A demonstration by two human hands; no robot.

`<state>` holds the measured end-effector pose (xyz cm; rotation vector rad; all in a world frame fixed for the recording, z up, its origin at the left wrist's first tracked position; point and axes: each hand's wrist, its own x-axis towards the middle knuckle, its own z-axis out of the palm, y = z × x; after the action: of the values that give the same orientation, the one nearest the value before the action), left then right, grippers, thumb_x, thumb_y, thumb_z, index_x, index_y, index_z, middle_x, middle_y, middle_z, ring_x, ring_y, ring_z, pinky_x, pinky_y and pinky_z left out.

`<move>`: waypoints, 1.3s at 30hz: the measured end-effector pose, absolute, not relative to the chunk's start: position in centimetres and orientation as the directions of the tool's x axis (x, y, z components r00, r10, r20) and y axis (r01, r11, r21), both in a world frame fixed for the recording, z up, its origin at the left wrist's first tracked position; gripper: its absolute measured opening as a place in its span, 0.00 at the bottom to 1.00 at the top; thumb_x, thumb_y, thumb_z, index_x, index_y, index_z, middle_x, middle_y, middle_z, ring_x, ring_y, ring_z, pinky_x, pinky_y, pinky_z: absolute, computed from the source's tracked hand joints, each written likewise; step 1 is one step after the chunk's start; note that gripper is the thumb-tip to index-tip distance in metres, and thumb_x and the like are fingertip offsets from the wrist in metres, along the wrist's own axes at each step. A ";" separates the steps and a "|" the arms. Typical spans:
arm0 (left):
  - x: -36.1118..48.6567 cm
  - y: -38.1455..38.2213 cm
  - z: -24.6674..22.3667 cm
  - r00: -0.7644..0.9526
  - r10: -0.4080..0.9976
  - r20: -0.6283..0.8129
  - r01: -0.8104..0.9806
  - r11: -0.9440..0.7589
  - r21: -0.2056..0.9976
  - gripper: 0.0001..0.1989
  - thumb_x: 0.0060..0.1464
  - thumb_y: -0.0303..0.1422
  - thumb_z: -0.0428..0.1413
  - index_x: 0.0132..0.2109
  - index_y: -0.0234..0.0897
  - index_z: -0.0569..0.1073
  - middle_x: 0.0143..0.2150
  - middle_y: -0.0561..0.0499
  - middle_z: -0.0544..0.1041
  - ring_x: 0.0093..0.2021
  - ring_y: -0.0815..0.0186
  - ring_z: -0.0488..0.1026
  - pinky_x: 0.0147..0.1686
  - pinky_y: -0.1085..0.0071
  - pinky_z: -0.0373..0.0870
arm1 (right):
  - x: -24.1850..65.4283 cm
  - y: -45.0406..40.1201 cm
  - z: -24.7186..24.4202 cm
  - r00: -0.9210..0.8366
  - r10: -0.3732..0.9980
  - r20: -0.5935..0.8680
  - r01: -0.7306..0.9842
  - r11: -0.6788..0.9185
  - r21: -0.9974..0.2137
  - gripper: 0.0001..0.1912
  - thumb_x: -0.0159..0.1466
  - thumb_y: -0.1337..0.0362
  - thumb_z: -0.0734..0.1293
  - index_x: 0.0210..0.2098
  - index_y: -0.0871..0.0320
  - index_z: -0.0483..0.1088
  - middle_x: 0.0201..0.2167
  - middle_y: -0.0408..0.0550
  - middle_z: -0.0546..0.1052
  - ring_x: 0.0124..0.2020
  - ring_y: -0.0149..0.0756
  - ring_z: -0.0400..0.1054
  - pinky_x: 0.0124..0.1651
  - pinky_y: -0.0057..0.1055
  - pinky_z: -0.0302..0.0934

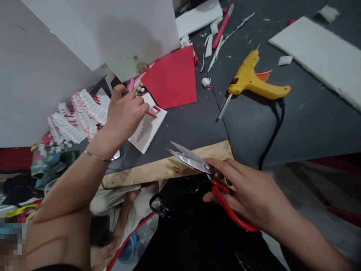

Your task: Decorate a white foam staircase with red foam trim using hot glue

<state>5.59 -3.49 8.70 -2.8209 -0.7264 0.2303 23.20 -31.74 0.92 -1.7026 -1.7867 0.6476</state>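
My right hand [248, 188] is closed round the red handles of the scissors [197, 162], blades parted a little above the brown paper [152, 167]; left [125, 113], fingers curled, over the white card [148, 128], grip unclear.

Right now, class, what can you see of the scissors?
The scissors have shiny, metal-looking blades, parted, joined at a round pivot. One blade's tip shows a reddish mark. The smooth red handles look plastic-coated, partly hidden by the right hand gripping them. The blades point toward the picture's upper left, in front of the brown strip along the table edge.
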 end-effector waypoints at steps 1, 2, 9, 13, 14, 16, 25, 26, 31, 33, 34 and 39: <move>5.6 -3.4 8.7 0.873 0.478 -0.100 0.440 -0.858 -0.264 0.16 0.63 0.30 0.47 0.25 0.41 0.65 0.26 0.51 0.71 0.40 0.57 0.71 0.61 0.45 0.54 | 23.2 -31.7 0.9 -0.017 0.997 0.081 0.716 0.069 -0.695 0.30 0.64 0.40 0.64 0.55 0.55 0.67 0.35 0.49 0.79 0.31 0.39 0.76 0.28 0.30 0.64; 5.6 -3.4 8.6 0.879 0.466 -0.100 0.425 -0.861 -0.279 0.16 0.63 0.30 0.47 0.25 0.41 0.66 0.26 0.51 0.72 0.40 0.58 0.70 0.61 0.45 0.54 | 23.2 -31.7 0.9 -0.018 0.996 0.082 0.717 0.070 -0.694 0.30 0.64 0.40 0.64 0.55 0.55 0.67 0.36 0.49 0.79 0.31 0.40 0.76 0.28 0.30 0.64; 5.5 -3.3 8.5 0.875 0.477 -0.078 0.448 -0.861 -0.241 0.14 0.62 0.34 0.51 0.26 0.41 0.66 0.28 0.52 0.75 0.42 0.58 0.70 0.60 0.46 0.54 | 23.1 -31.8 0.8 -0.008 0.996 0.088 0.714 0.068 -0.697 0.28 0.65 0.42 0.63 0.55 0.55 0.69 0.35 0.50 0.79 0.30 0.38 0.75 0.28 0.29 0.63; 5.4 -3.4 8.5 0.864 0.493 -0.100 0.457 -0.852 -0.255 0.15 0.64 0.36 0.49 0.26 0.43 0.66 0.30 0.50 0.75 0.45 0.56 0.70 0.61 0.47 0.51 | 23.2 -31.8 0.9 -0.018 0.996 0.084 0.708 0.072 -0.702 0.30 0.65 0.40 0.63 0.55 0.55 0.69 0.35 0.50 0.79 0.31 0.39 0.75 0.29 0.30 0.64; 5.4 -3.3 8.4 0.863 0.494 -0.101 0.457 -0.851 -0.257 0.16 0.64 0.37 0.49 0.27 0.43 0.66 0.30 0.50 0.75 0.46 0.56 0.69 0.61 0.47 0.50 | 23.2 -31.7 0.9 -0.020 0.997 0.081 0.708 0.071 -0.703 0.31 0.64 0.39 0.63 0.55 0.56 0.69 0.35 0.50 0.79 0.31 0.39 0.76 0.29 0.30 0.64; 5.3 -3.1 8.1 0.861 0.501 -0.090 0.470 -0.850 -0.237 0.16 0.64 0.38 0.49 0.27 0.42 0.67 0.29 0.50 0.74 0.47 0.56 0.68 0.61 0.47 0.49 | 23.2 -31.7 0.9 -0.019 0.996 0.082 0.708 0.072 -0.703 0.32 0.64 0.38 0.62 0.55 0.56 0.68 0.35 0.50 0.79 0.31 0.39 0.76 0.29 0.30 0.64; 5.2 -2.9 7.3 0.858 0.513 -0.032 0.497 -0.844 -0.201 0.13 0.62 0.36 0.51 0.28 0.44 0.70 0.28 0.52 0.74 0.48 0.53 0.68 0.57 0.45 0.50 | 23.2 -31.7 0.9 -0.014 0.996 0.083 0.696 0.069 -0.715 0.30 0.64 0.41 0.64 0.55 0.56 0.69 0.36 0.50 0.79 0.30 0.39 0.76 0.27 0.30 0.64; 5.2 -3.1 7.4 0.862 0.504 -0.048 0.476 -0.840 -0.262 0.13 0.62 0.35 0.50 0.27 0.44 0.69 0.28 0.52 0.74 0.47 0.53 0.68 0.57 0.45 0.52 | 23.2 -31.7 0.9 -0.013 0.997 0.082 0.694 0.068 -0.717 0.30 0.64 0.41 0.63 0.55 0.56 0.69 0.36 0.50 0.79 0.30 0.39 0.76 0.28 0.30 0.64; 4.8 -3.9 8.4 0.878 0.477 -0.028 0.416 -0.792 -0.447 0.14 0.64 0.37 0.50 0.29 0.43 0.70 0.30 0.50 0.74 0.43 0.55 0.69 0.53 0.45 0.55 | 23.2 -31.8 1.0 0.005 0.995 0.096 0.685 0.066 -0.726 0.30 0.65 0.40 0.63 0.55 0.55 0.68 0.36 0.50 0.79 0.31 0.39 0.76 0.29 0.30 0.65; 4.2 -4.5 9.1 0.872 0.489 0.029 0.453 -0.783 -0.427 0.12 0.62 0.40 0.53 0.31 0.43 0.72 0.31 0.50 0.76 0.42 0.55 0.70 0.52 0.45 0.55 | 23.3 -31.8 1.0 0.011 0.994 0.108 0.680 0.072 -0.730 0.30 0.65 0.40 0.62 0.54 0.55 0.68 0.35 0.49 0.79 0.30 0.38 0.76 0.28 0.30 0.66; 3.9 -4.9 9.4 0.863 0.503 0.051 0.480 -0.784 -0.392 0.11 0.62 0.41 0.54 0.33 0.43 0.73 0.32 0.50 0.77 0.42 0.55 0.70 0.53 0.46 0.55 | 23.3 -31.8 1.1 0.011 0.994 0.111 0.676 0.074 -0.733 0.29 0.65 0.40 0.62 0.54 0.55 0.68 0.34 0.48 0.79 0.30 0.38 0.76 0.28 0.30 0.66; 2.7 -8.0 9.4 0.690 0.679 0.249 0.702 -0.712 -0.003 0.09 0.59 0.42 0.57 0.34 0.45 0.74 0.36 0.52 0.80 0.40 0.57 0.73 0.52 0.48 0.57 | 23.3 -31.9 1.3 -0.004 0.997 0.075 0.640 0.061 -0.766 0.24 0.65 0.46 0.65 0.54 0.54 0.68 0.34 0.47 0.78 0.30 0.37 0.76 0.27 0.28 0.67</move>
<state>2.74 -7.98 9.41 -2.7970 -1.1465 -0.3523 23.27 -31.87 1.26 -1.6460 -1.7124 0.7248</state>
